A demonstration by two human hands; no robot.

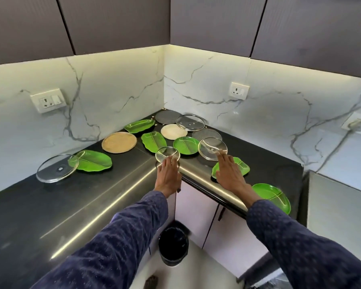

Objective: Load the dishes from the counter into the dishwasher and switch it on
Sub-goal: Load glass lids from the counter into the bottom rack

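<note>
The loading looks barely begun: nearly all the dishes lie spread over the dark corner desk, and no dishwasher is in view, so switching it on is a long way off. The person's left hand reaches to a small glass lid at the inner corner of the desk, its fingers touching the near rim; whether they have actually closed round it cannot be told. The right hand stretches flat, fingers straight, its tips at the edge of a second glass lid, with nothing held. Left to gather are the green leaf-shaped plates, a tan round plate, a pale round plate, two more glass lids, and dark mesh discs in the far corner. On the floor below stands a black bin.
</note>
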